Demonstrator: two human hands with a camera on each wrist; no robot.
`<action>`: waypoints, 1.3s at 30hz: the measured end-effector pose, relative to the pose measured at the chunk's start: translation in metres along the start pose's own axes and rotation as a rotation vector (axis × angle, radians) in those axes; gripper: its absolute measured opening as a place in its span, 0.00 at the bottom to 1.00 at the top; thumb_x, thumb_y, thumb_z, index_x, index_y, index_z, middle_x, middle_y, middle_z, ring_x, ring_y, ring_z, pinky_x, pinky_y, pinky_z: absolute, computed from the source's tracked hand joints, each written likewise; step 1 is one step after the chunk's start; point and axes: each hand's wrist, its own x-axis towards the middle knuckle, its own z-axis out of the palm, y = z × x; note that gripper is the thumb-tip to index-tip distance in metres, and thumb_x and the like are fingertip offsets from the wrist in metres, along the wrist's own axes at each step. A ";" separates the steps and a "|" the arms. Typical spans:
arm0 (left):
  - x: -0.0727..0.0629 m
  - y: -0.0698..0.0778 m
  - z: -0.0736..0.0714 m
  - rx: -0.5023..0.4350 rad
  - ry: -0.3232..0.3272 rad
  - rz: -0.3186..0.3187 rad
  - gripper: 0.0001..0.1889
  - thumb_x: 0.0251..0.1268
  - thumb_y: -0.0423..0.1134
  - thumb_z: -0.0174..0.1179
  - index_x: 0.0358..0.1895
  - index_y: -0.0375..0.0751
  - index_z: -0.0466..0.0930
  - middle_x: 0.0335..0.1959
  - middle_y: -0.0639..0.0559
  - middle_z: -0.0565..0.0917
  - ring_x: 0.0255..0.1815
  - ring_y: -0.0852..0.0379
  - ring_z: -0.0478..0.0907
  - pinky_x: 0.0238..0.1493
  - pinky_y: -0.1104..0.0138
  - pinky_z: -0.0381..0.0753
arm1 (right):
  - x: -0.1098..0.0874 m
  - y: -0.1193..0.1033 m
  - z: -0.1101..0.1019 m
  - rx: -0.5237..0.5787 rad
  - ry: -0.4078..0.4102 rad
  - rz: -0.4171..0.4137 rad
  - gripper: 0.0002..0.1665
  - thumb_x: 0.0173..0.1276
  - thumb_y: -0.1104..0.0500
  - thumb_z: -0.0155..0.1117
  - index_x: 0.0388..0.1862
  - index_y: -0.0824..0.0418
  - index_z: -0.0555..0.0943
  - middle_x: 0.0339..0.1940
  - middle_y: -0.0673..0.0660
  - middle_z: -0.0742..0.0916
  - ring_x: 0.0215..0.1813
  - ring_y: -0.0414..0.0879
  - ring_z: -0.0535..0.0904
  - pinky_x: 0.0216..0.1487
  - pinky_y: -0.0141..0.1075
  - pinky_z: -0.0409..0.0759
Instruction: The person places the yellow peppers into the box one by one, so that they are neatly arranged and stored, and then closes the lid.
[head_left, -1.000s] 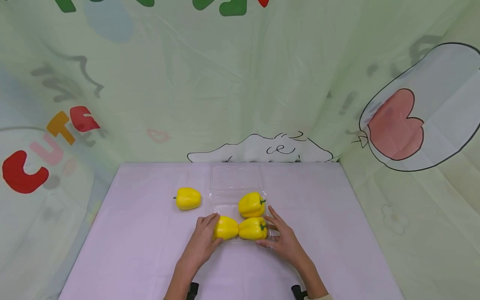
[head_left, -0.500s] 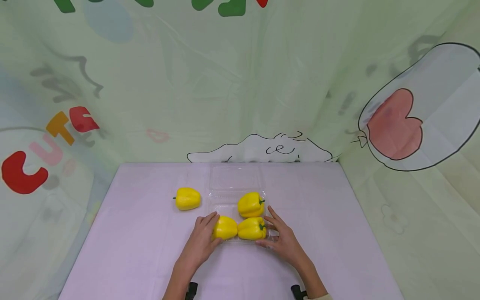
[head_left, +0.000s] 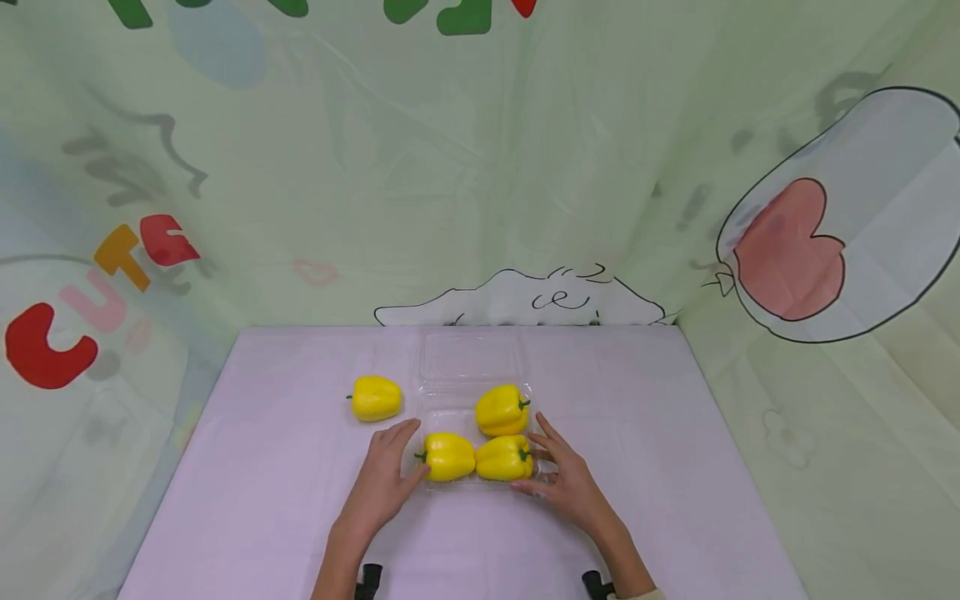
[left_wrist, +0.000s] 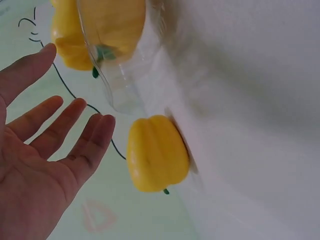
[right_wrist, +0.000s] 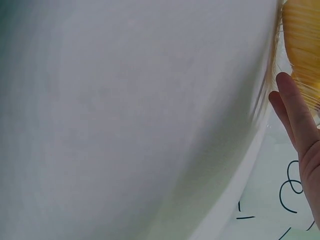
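Observation:
A clear plastic clamshell box (head_left: 447, 419) lies with its lid folded back on the table. Inside are three yellow bell peppers: front left (head_left: 452, 457), front right (head_left: 502, 457) and back right (head_left: 501, 409). My left hand (head_left: 381, 477) is spread at the box's left side, thumb tip close to the front-left pepper; the left wrist view shows its palm holding nothing. At the box's right wall is my right hand (head_left: 568, 482), fingers extended along the clear plastic by the front-right pepper. Another yellow bell pepper (left_wrist: 157, 154) lies outside, left of the box, its stem facing left.
The see-through lid (head_left: 471, 358) reaches toward the back edge of the lilac-covered table (head_left: 637, 400). Behind and at both sides hang pale green printed curtains (head_left: 480, 167).
My left hand has let go of the front-left pepper and drawn back to the left, so its green stem shows. The right hand stays in place.

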 end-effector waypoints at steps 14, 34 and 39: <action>0.014 -0.040 -0.019 -0.018 0.214 -0.065 0.30 0.70 0.34 0.68 0.74 0.36 0.73 0.81 0.38 0.68 0.81 0.35 0.61 0.79 0.39 0.71 | 0.000 -0.002 0.001 -0.016 0.006 0.009 0.52 0.54 0.50 0.87 0.77 0.56 0.75 0.90 0.54 0.59 0.70 0.61 0.83 0.56 0.41 0.91; 0.049 -0.098 -0.026 -0.292 0.298 -0.137 0.32 0.76 0.31 0.60 0.79 0.34 0.63 0.80 0.33 0.67 0.77 0.32 0.68 0.71 0.37 0.79 | 0.001 -0.001 -0.001 0.012 -0.007 0.017 0.53 0.53 0.51 0.87 0.77 0.56 0.75 0.90 0.53 0.59 0.72 0.63 0.82 0.57 0.40 0.91; 0.056 -0.106 -0.027 -0.355 0.251 -0.177 0.34 0.77 0.34 0.61 0.81 0.37 0.61 0.82 0.35 0.63 0.79 0.33 0.66 0.74 0.39 0.78 | 0.001 -0.001 0.000 0.011 -0.006 0.007 0.52 0.54 0.51 0.87 0.77 0.55 0.75 0.90 0.54 0.59 0.71 0.63 0.82 0.57 0.40 0.91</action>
